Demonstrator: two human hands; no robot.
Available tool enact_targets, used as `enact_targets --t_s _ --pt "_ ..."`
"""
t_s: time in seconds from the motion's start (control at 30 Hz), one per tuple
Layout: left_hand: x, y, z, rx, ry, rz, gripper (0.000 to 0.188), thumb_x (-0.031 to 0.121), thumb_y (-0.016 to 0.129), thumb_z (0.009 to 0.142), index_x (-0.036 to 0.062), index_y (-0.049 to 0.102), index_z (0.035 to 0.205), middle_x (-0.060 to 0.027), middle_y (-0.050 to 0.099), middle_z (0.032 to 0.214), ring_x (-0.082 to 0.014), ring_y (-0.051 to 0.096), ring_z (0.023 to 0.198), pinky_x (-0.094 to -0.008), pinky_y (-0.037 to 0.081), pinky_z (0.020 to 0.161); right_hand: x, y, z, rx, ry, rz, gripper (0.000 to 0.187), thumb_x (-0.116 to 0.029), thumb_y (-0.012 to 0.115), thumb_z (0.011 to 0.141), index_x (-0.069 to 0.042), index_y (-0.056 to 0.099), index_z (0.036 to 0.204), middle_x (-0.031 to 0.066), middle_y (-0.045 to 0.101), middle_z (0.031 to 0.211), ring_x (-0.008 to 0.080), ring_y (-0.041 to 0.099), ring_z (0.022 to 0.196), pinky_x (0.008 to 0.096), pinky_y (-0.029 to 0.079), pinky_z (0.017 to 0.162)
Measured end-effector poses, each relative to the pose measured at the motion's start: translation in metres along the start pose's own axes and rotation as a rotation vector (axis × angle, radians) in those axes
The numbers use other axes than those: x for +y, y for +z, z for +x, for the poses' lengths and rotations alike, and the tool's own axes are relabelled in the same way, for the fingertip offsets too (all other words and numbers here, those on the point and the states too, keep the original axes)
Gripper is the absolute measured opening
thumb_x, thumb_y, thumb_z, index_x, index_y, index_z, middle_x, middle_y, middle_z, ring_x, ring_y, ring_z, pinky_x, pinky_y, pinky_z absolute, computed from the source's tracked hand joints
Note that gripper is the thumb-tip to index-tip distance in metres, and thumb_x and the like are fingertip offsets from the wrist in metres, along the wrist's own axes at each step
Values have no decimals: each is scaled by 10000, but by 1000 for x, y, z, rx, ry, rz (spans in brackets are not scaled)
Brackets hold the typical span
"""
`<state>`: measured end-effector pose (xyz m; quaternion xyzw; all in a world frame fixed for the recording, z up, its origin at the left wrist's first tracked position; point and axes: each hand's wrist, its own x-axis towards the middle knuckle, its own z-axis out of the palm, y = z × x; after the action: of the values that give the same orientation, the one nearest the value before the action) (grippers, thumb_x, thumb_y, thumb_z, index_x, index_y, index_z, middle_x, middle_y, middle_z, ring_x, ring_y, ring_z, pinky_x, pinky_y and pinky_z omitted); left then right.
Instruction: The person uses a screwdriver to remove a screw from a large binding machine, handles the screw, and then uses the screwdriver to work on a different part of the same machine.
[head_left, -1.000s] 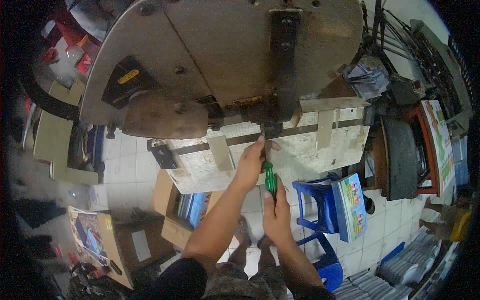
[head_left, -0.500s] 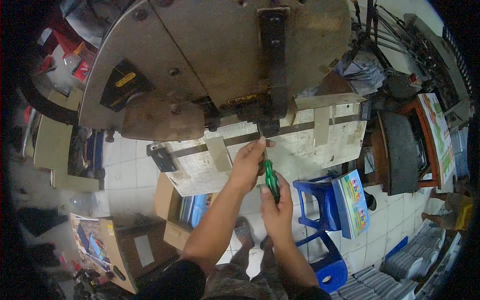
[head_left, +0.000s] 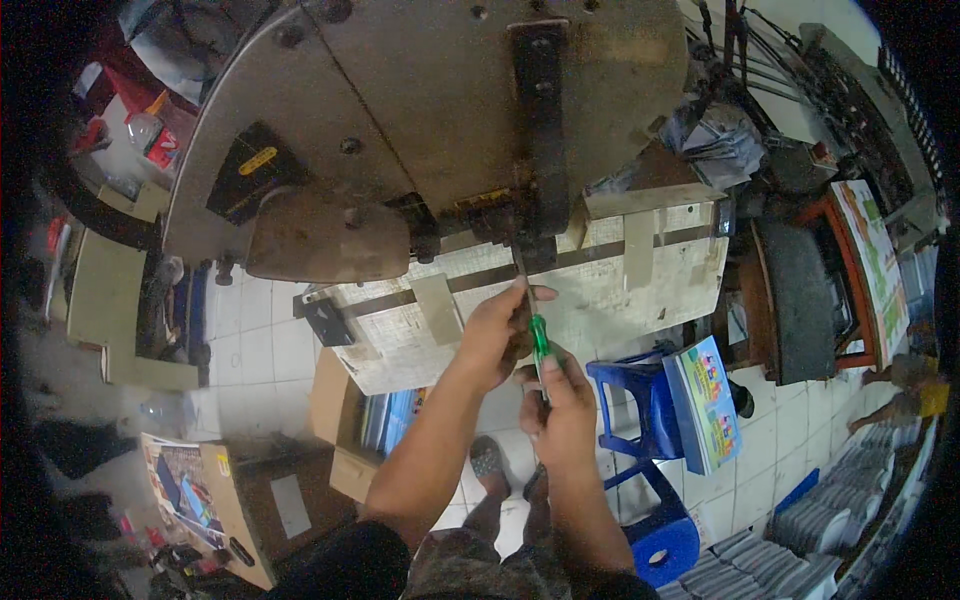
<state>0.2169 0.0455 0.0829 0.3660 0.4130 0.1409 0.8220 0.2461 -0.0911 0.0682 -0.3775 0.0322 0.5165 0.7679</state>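
While the lower edge is cutting off both dark sleeves, bare forearms are slanting upward and inward over the shorts. Right hand is lying lower and nearer, to the right of the tool, with its own bulk partly hiding the curled fingers. Thumb and forefinger are clamping on the green handle of the screwdriver; remaining fingers are bending in below, and whether all are touching the handle I am not managing to tell. Left hand is sitting farther forward, just left of the handle, wrist leaning toward the machine. Its fingers are gathering close about the shaft, one poking out to the right beyond it; exact contacts are hiding behind the knuckles. Screwdriver is standing between the hands, shaft pointing up the view, its tip getting lost against a dark block at the machine's near edge. White board is spreading beneath the block, the left hand covering part of its near edge. Lower right, books are resting on a blue stool; lower left, the left forearm is partly hiding an open box. Machine's far edge is running out past the top of the view.
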Motion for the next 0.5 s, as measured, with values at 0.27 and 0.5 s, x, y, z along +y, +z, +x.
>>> enact_targets --t_s 0.27,0.5 --pt "-24 -7 26 54 153 -66 303 370 617 921 70 620 880 32 474 652 -69 409 532 -233 313 462 15 -4 6 187 -665 -1096 512 -225 677 869 9 476 1277 195 641 992 291 643 860 345 508 786" --pt "-8 -11 13 -157 -42 -170 275 348 691 875 93 590 855 45 453 624 -64 374 464 -222 262 412 -4 11 -2 13 -64 -4 346 -305 478 987 -25 542 1181 68 619 870 98 521 474 231 397 411"
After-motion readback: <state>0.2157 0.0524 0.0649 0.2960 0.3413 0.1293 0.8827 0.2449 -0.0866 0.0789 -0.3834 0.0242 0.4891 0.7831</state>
